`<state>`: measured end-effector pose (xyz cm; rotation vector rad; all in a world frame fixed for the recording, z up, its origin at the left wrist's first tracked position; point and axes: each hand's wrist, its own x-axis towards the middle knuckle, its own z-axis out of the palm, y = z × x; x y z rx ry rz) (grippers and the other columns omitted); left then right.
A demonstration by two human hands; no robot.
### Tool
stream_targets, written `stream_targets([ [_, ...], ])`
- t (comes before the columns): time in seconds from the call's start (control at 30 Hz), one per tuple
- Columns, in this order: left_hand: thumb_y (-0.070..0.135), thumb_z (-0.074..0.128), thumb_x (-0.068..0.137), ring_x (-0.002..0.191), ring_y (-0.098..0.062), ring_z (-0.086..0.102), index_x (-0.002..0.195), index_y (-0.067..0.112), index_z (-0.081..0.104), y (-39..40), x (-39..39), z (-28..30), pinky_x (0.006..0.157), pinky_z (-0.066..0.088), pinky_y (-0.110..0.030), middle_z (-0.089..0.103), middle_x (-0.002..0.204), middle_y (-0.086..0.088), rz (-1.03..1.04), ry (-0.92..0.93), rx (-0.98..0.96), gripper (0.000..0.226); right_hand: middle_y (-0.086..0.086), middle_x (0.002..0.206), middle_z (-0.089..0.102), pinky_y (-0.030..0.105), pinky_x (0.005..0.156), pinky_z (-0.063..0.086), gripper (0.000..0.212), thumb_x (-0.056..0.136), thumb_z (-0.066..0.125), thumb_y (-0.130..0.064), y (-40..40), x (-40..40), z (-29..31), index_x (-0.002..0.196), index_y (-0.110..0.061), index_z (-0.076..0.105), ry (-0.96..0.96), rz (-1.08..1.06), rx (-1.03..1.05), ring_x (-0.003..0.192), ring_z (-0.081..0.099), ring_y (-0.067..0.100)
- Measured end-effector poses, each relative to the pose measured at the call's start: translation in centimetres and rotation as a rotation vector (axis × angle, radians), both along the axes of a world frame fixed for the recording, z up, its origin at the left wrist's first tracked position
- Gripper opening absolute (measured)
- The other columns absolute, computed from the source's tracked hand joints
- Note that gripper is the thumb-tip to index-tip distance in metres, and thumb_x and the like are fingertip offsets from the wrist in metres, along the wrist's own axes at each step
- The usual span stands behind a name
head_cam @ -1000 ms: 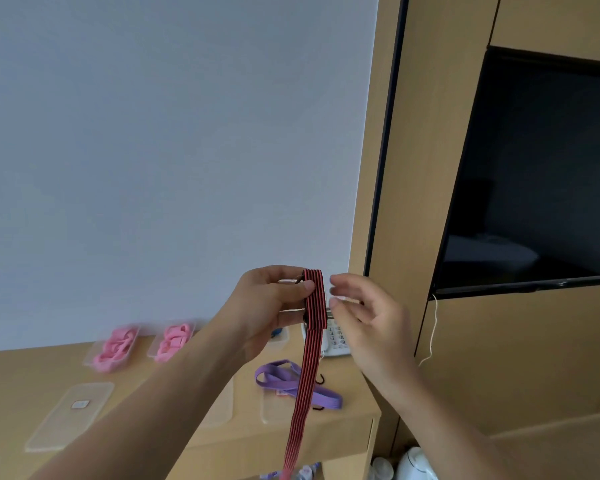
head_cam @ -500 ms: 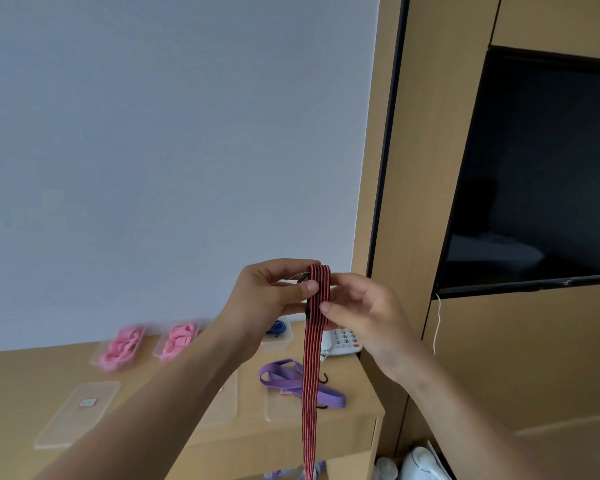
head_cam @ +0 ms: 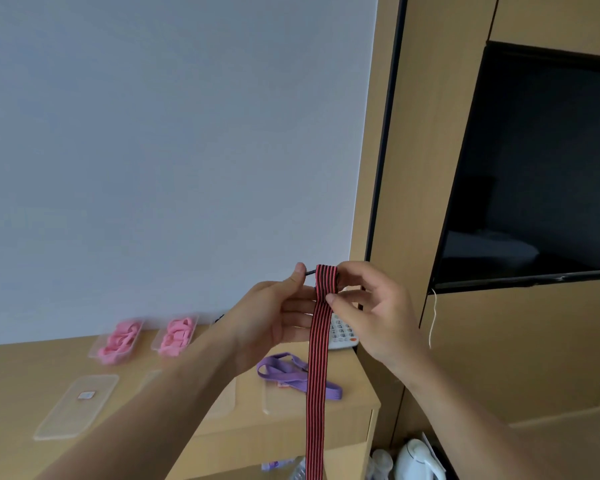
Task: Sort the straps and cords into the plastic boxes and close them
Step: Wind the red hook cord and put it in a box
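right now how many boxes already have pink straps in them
2. Both clear plastic boxes of pink straps sit at the back of the wooden desk by the wall: one further left, one to its right. The left forearm may hide another box.

2 open boxes point(head_cam: 116, 339) sit at the desk's point(head_cam: 21, 372) back, lids point(head_cam: 75, 407) in front, loose strap point(head_cam: 291, 374) to their right.

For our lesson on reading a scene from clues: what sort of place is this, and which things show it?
Probably a hotel room or bedroom. A wall-mounted television sits in wood panelling, a desk telephone stands on the wooden desk, and a white kettle sits low beside it.
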<state>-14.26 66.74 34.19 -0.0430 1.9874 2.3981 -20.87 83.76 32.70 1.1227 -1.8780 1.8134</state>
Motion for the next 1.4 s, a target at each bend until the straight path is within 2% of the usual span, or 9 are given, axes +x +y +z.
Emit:
stream_targets([
  [0.23, 0.027, 0.065, 0.095, 0.095, -0.032, 0.073, 0.107, -0.008, 0.072, -0.1, -0.2, 0.3, 0.081, 0.061, -0.037, 0.073, 0.103, -0.022, 0.008, 0.032, 0.073, 0.038, 0.004, 0.093, 0.071, 0.046, 0.079, 0.057, 0.026, 0.071, 0.078, 0.015, 0.1, 0.8, -0.7, 0.091, -0.002, 0.075, 0.321, -0.111, 0.064, 0.089, 0.070, 0.022],
  [0.47, 0.002, 0.068, 0.089, 0.083, -0.034, 0.074, 0.105, -0.004, 0.074, 0.2, -0.6, 0.0, 0.067, 0.060, -0.034, 0.074, 0.097, -0.027, 0.092, 0.056, 0.064, 0.019, 0.004, 0.099, 0.076, 0.037, 0.088, 0.059, 0.027, 0.071, 0.072, 0.021, 0.5, 0.7, -1.6, 0.081, -0.003, 0.078, 0.318, -0.170, 0.045, 0.099, 0.072, 0.011],
  [0.57, -0.003, 0.068, 0.087, 0.079, -0.033, 0.074, 0.104, -0.004, 0.074, 0.3, -0.7, -0.2, 0.065, 0.059, -0.032, 0.075, 0.095, -0.026, 0.156, 0.111, 0.078, 0.018, -0.004, 0.104, 0.077, 0.032, 0.090, 0.058, 0.036, 0.080, 0.066, 0.018, 0.5, 0.8, -2.0, 0.091, -0.013, 0.080, 0.175, -0.152, 0.016, 0.105, 0.071, 0.010],
  [0.67, -0.006, 0.069, 0.086, 0.088, -0.036, 0.075, 0.108, -0.003, 0.073, 0.5, -0.9, 0.0, 0.076, 0.062, -0.037, 0.076, 0.101, -0.024, 0.223, 0.179, 0.056, 0.022, -0.015, 0.099, 0.077, 0.019, 0.085, 0.057, 0.028, 0.092, 0.069, -0.007, 0.0, 1.2, -1.9, 0.102, -0.033, 0.074, -0.143, -0.104, 0.011, 0.100, 0.071, 0.005],
  [0.8, -0.009, 0.072, 0.083, 0.090, -0.030, 0.077, 0.106, 0.006, 0.073, 0.6, -0.8, 0.2, 0.074, 0.061, -0.028, 0.079, 0.098, -0.013, 0.296, 0.283, -0.019, 0.028, 0.004, 0.095, 0.079, 0.030, 0.083, 0.061, 0.025, 0.099, 0.060, -0.006, -0.5, 1.0, -1.3, 0.098, -0.023, 0.078, -0.475, 0.143, 0.032, 0.093, 0.076, 0.020],
  [0.93, -0.001, 0.081, 0.074, 0.094, -0.023, 0.076, 0.099, 0.018, 0.079, 0.1, -0.5, 0.2, 0.080, 0.061, -0.026, 0.079, 0.099, -0.007, 0.294, 0.369, -0.109, 0.032, 0.012, 0.098, 0.078, 0.029, 0.076, 0.060, 0.021, 0.091, 0.068, 0.001, 0.0, 0.8, -0.4, 0.107, -0.009, 0.075, -0.522, 0.262, 0.022, 0.091, 0.075, 0.026],
  [1.1, -0.012, 0.076, 0.077, 0.099, -0.023, 0.075, 0.103, 0.012, 0.077, -0.1, -0.3, 0.1, 0.081, 0.058, -0.022, 0.079, 0.101, -0.011, 0.233, 0.433, -0.099, 0.035, 0.009, 0.090, 0.078, 0.029, 0.073, 0.058, 0.025, 0.082, 0.074, 0.007, -0.1, 0.5, -0.1, 0.101, -0.011, 0.075, -0.475, 0.210, 0.046, 0.083, 0.075, 0.023],
  [1.27, 0.000, 0.080, 0.081, 0.100, -0.026, 0.075, 0.112, 0.012, 0.073, -0.5, -0.3, -0.2, 0.083, 0.059, -0.033, 0.077, 0.108, -0.012, 0.213, 0.365, -0.062, 0.034, 0.009, 0.091, 0.077, 0.033, 0.077, 0.059, 0.024, 0.081, 0.078, 0.003, -0.3, 0.5, 0.1, 0.099, -0.013, 0.074, -0.425, 0.179, 0.061, 0.086, 0.074, 0.024],
  [1.4, 0.055, 0.068, 0.088, 0.098, -0.029, 0.074, 0.114, 0.016, 0.073, -0.5, -0.2, -0.7, 0.082, 0.061, -0.041, 0.076, 0.110, -0.010, 0.054, 0.081, -0.117, 0.048, 0.008, 0.095, 0.077, 0.033, 0.077, 0.060, 0.027, 0.072, 0.081, -0.006, -0.3, 0.6, 0.6, 0.095, -0.019, 0.073, -0.415, 0.193, -0.043, 0.090, 0.075, 0.024],
])
